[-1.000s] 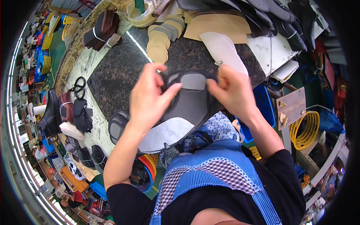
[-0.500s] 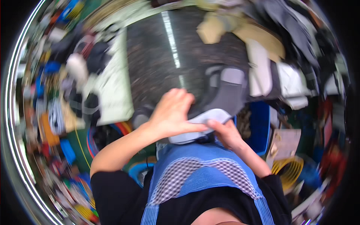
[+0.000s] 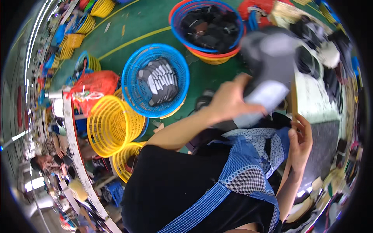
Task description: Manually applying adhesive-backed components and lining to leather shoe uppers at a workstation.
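Observation:
My left hand [image 3: 229, 101] grips a shoe upper [image 3: 270, 95], dark grey with light grey patches and smeared by motion. The thumb lies across its pale end, and the other fingers are partly behind it. Over by the edge of the worktable [image 3: 320, 95] is my right hand [image 3: 301, 141], its fingers bent and apart, with nothing seen in them. Its fingertips are close to or touching the table edge; I cannot tell which. To the left, a blue basket [image 3: 130, 99] holds a stack of similar grey and white uppers [image 3: 161, 81].
Another blue basket [image 3: 176, 33] with black pieces sits in red and yellow ones at the far side. Yellow baskets [image 3: 112, 126] and a red plastic bag [image 3: 97, 87] stand left, beside a white-edged table [image 3: 79, 167]. Other people are at the far left.
My view and body have turned left from the worktable toward the baskets. My left hand now carries the upper, while my right hand has come off it.

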The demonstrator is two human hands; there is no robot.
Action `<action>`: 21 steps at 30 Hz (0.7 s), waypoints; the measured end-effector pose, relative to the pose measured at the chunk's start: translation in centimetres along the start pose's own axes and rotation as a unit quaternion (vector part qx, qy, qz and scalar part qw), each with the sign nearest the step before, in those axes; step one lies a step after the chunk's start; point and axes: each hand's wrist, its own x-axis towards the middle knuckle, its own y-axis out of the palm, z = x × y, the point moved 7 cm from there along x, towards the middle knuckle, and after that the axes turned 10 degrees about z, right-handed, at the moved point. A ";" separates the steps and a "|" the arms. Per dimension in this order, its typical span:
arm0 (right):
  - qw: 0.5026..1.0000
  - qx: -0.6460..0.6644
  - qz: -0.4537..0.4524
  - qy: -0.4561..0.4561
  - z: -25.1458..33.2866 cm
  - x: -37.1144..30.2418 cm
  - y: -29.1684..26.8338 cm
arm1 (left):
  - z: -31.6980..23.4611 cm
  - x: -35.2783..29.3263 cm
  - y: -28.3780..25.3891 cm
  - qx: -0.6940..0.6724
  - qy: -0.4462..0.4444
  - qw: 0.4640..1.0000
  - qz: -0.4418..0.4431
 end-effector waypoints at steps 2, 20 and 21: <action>0.997 -0.059 -0.042 0.030 -4.2 2.6 -1.9 | 8.6 -2.3 -6.1 -0.002 -0.091 0.979 -0.181; 0.983 0.008 -0.184 -0.008 -6.5 1.5 -3.6 | 51.5 -25.8 -32.0 0.060 -0.445 0.797 -0.404; 0.981 0.004 -0.192 -0.006 -6.2 0.9 -3.7 | 51.3 -23.5 -30.3 0.151 -0.464 0.779 -0.395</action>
